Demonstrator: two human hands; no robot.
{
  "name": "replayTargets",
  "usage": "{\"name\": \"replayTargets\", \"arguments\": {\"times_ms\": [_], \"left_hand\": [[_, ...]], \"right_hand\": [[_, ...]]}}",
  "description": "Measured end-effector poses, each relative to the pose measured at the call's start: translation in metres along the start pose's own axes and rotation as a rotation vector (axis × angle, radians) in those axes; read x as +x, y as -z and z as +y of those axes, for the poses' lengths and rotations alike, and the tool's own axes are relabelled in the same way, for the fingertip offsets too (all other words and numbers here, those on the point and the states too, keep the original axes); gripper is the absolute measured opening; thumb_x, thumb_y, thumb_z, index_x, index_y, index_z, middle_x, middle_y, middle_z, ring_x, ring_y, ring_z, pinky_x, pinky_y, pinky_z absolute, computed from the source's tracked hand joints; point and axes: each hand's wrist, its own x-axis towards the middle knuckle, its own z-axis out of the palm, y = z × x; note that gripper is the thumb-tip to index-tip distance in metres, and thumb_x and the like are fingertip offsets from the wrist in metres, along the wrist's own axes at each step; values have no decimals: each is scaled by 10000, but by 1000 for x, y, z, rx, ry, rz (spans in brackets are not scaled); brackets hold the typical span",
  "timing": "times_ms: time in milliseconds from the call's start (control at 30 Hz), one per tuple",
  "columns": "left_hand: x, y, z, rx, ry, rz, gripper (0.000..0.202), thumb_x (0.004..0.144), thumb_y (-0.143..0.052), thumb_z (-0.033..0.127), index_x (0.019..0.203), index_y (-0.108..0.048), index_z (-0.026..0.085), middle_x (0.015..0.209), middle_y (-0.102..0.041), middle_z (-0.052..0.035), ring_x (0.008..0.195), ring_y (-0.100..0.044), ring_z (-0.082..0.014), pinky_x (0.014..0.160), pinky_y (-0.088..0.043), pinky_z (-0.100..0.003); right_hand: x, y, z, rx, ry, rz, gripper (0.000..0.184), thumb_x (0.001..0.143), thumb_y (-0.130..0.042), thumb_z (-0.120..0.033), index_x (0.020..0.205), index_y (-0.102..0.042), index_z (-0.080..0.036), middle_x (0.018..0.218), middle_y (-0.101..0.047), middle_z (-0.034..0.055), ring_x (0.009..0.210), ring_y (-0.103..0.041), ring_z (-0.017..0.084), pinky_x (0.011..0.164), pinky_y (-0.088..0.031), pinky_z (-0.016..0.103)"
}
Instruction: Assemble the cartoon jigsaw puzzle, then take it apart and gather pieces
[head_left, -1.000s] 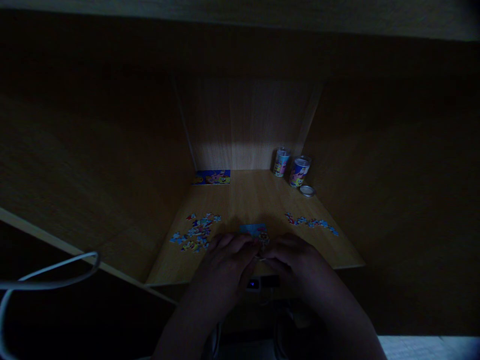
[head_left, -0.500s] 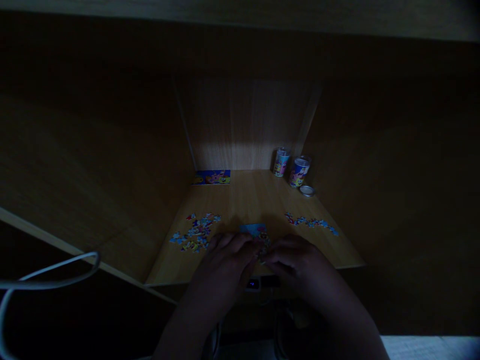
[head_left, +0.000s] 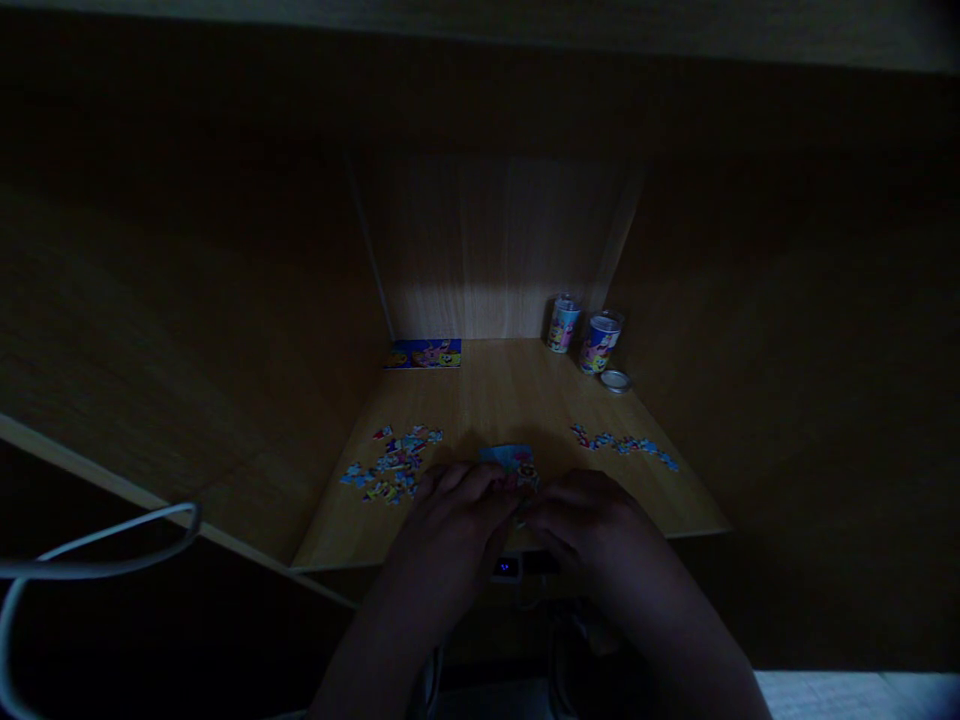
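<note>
Two bare hands in dim light
Left hand [head_left: 457,520] and right hand [head_left: 592,525] show only as shadowed outlines; both forearms run bare to the lower edge, finer detail lost in shadow.

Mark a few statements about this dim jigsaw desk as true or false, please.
1. Both hands, left hand and right hand, meet at the joined puzzle section near the front edge of the desk. True.
2. A round lid lies beside the two printed tubs. True.
3. The tubs stand at the back left corner. False: they stand at the back right; the picture card lies at the back left.
4. All loose pieces sit in one pile. False: a cluster of pieces lies left of the hands and a row of pieces to their right.
5. A hand is lifting a tub. False: neither hand touches one.
</note>
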Motion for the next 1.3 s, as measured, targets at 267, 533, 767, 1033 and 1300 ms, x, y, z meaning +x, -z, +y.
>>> {"name": "replayTargets", "arguments": {"times_ms": [267, 533, 767, 1033, 1300], "left_hand": [[-1, -3, -3, -9, -11, 1, 433, 1047, -727, 75, 1398, -735, 329, 1380, -740, -26, 1257, -648, -297, 1091, -484, -533], [-2, -4, -5, 16, -22, 50, 589, 1040, -694, 43, 1528, -672, 372, 1416, -731, -36, 1274, -649, -294, 1105, -494, -528], [-3, -7, -9, 18, -28, 63, 532, 1047, -665, 62, 1504, -698, 332, 1459, -722, -61, 1289, -655, -295, 1122, -525, -555], [-4, -15, -24, -134, -13, 271, 610, 1094, -544, 41, 1609, -608, 359, 1394, -747, -71, 1243, -692, -261, 1069, -621, -479], [-5, -12, -26, -211, 82, 371, 429, 1126, -549, 132, 1498, -695, 289, 1366, -780, -74, 1261, -735, -258, 1105, -642, -482]], "right_hand": [[-2, -3, -2, -13, -101, -36, 198, 1013, -744, -78, 1077, -803, -256, 1012, -815, 28, 918, -764, 238, 858, -610, 371], [-8, 6, 13, 173, -234, 172, 166, 1132, -615, -224, 1088, -772, -252, 1067, -803, 55, 952, -779, 218, 855, -625, 336], [-21, 5, 45, -122, -407, 179, 229, 1062, -624, -156, 1073, -836, -241, 1158, -836, 95, 1025, -810, 291, 904, -648, 426], [-27, 14, 49, -134, -409, 129, 386, 994, -582, -55, 1142, -870, -265, 1201, -846, 85, 1042, -829, 270, 875, -661, 380], [-39, 33, 46, -215, -534, 112, 299, 1027, -607, -122, 1058, -866, -266, 1051, -858, 94, 902, -823, 284, 756, -620, 371]]}}
